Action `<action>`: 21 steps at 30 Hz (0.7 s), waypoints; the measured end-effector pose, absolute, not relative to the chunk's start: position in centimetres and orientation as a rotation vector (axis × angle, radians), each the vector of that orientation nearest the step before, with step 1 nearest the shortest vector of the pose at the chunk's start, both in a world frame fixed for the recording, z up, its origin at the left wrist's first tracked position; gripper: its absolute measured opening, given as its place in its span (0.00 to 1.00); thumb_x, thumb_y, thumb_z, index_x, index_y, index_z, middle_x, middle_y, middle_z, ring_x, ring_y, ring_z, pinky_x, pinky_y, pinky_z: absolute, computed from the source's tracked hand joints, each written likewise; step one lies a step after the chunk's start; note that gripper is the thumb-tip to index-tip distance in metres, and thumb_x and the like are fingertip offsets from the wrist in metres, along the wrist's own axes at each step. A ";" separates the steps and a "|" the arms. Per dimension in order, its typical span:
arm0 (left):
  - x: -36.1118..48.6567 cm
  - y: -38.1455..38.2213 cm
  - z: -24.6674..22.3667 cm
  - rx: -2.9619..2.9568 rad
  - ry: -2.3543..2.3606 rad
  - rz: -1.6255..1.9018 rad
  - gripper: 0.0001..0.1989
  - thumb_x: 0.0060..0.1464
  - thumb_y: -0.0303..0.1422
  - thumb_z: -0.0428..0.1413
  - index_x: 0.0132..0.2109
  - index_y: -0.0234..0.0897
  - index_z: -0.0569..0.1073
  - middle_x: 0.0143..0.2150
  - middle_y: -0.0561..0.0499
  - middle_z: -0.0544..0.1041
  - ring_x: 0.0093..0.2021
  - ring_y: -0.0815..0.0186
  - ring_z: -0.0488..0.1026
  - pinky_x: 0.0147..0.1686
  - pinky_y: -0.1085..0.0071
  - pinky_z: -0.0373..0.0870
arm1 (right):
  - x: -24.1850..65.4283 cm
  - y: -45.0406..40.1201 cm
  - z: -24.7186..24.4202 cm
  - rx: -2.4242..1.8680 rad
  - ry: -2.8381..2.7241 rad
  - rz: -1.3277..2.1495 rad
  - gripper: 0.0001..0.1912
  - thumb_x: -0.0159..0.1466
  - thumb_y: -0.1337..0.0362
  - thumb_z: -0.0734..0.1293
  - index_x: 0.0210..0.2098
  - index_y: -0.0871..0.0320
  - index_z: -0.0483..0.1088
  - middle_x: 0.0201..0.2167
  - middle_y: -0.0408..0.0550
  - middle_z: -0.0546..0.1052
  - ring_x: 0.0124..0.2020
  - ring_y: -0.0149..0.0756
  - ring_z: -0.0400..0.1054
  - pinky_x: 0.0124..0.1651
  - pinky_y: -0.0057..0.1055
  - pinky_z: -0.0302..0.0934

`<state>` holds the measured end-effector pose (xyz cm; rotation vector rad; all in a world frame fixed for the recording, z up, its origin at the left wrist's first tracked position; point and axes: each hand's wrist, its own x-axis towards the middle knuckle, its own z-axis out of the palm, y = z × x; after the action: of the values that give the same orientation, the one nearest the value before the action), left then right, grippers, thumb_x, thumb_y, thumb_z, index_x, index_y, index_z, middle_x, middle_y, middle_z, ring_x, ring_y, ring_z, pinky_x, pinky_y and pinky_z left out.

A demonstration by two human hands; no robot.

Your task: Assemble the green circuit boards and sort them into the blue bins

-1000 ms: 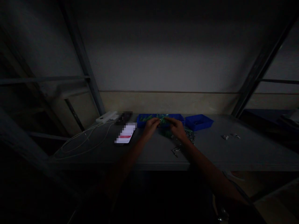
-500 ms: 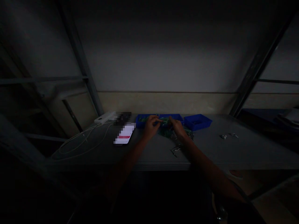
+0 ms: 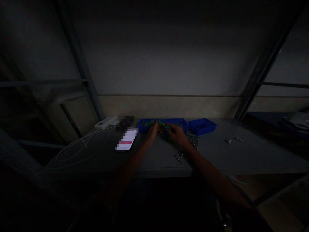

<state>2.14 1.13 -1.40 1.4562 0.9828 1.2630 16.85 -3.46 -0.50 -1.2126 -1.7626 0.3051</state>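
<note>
In the dim head view my left hand point(image 3: 153, 133) and my right hand point(image 3: 178, 135) are close together in front of the blue trays. Between them is a shiny green plastic piece point(image 3: 164, 124), which looks like thin bag film; its exact kind is too dark to make out. The fingers of both hands are closed on it. Behind my left hand is a blue tray point(image 3: 143, 129) with green material inside. Another blue tray point(image 3: 185, 124) behind my right hand holds small metal parts. Loose metal parts point(image 3: 193, 141) lie beside my right wrist, and several thin metal pins point(image 3: 178, 157) lie nearer the front edge.
A third blue tray point(image 3: 202, 129) stands to the right. Small metal pieces point(image 3: 228, 141) lie farther right on the grey table point(image 3: 256, 154). On the left are a lit phone point(image 3: 126, 141), a white power strip point(image 3: 106, 122) and loose white cables point(image 3: 70, 158). Metal posts frame both sides.
My right hand has moved left and come closer to my left hand, with the green plastic between them. The whole view has shifted slightly.
</note>
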 end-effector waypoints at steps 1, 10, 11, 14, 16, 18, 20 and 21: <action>2.1 1.1 -1.3 1.409 0.961 1.247 0.25 0.54 0.50 0.41 0.30 0.34 0.71 0.27 0.48 0.74 0.23 0.70 0.67 0.23 0.72 0.61 | 16.8 -3.5 -0.5 -1.218 -1.795 0.277 0.22 0.57 0.60 0.62 0.50 0.58 0.69 0.22 0.43 0.73 0.22 0.30 0.60 0.30 0.27 0.55; 1.7 1.4 -1.5 1.535 0.929 1.277 0.07 0.47 0.34 0.53 0.31 0.36 0.72 0.26 0.54 0.72 0.28 0.70 0.69 0.26 0.75 0.62 | 17.2 -3.3 -0.4 -1.197 -1.700 0.332 0.14 0.56 0.61 0.63 0.41 0.57 0.72 0.35 0.48 0.76 0.34 0.35 0.67 0.41 0.33 0.60; 1.7 1.2 -1.4 1.563 0.926 1.286 0.07 0.47 0.34 0.54 0.32 0.36 0.73 0.27 0.53 0.73 0.29 0.69 0.69 0.26 0.75 0.63 | 17.2 -3.2 -0.4 -1.214 -1.662 0.344 0.13 0.57 0.59 0.62 0.37 0.57 0.73 0.35 0.48 0.76 0.34 0.36 0.67 0.41 0.33 0.59; 1.7 0.8 -1.0 1.647 0.909 1.297 0.10 0.47 0.32 0.54 0.38 0.36 0.75 0.33 0.51 0.76 0.34 0.66 0.72 0.32 0.72 0.67 | 17.3 -3.1 -0.3 -1.285 -1.539 0.393 0.20 0.57 0.49 0.60 0.29 0.59 0.73 0.31 0.48 0.75 0.35 0.36 0.65 0.42 0.33 0.58; 1.7 0.5 -0.8 1.720 0.883 1.305 0.11 0.46 0.30 0.55 0.39 0.36 0.75 0.37 0.49 0.77 0.39 0.64 0.72 0.38 0.69 0.68 | 17.4 -3.1 -0.1 -1.300 -1.449 0.489 0.25 0.57 0.45 0.57 0.27 0.60 0.72 0.29 0.47 0.74 0.34 0.36 0.65 0.40 0.31 0.57; 1.7 0.5 -0.7 1.814 0.860 1.317 0.12 0.46 0.28 0.54 0.40 0.37 0.76 0.40 0.49 0.77 0.42 0.63 0.72 0.45 0.66 0.67 | 17.4 -3.2 0.1 -1.281 -1.383 0.638 0.27 0.57 0.44 0.56 0.26 0.60 0.72 0.27 0.47 0.73 0.32 0.35 0.65 0.36 0.29 0.57; 1.6 0.5 -0.8 1.911 0.869 1.325 0.13 0.46 0.26 0.54 0.40 0.38 0.76 0.41 0.50 0.77 0.44 0.63 0.71 0.48 0.64 0.65 | 17.5 -3.2 0.3 -1.239 -1.349 0.779 0.26 0.56 0.44 0.57 0.23 0.61 0.70 0.23 0.46 0.72 0.27 0.33 0.64 0.31 0.28 0.55; 1.6 0.6 -0.9 1.952 0.879 1.324 0.13 0.46 0.25 0.53 0.40 0.39 0.76 0.41 0.50 0.76 0.44 0.63 0.71 0.48 0.63 0.65 | 17.6 -3.2 0.3 -1.221 -1.343 0.830 0.24 0.55 0.45 0.58 0.21 0.60 0.69 0.20 0.45 0.71 0.24 0.32 0.63 0.28 0.27 0.54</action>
<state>1.56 0.61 -0.88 1.9517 0.8789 1.3236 17.55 -3.18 0.29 -1.2210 -1.3434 0.8302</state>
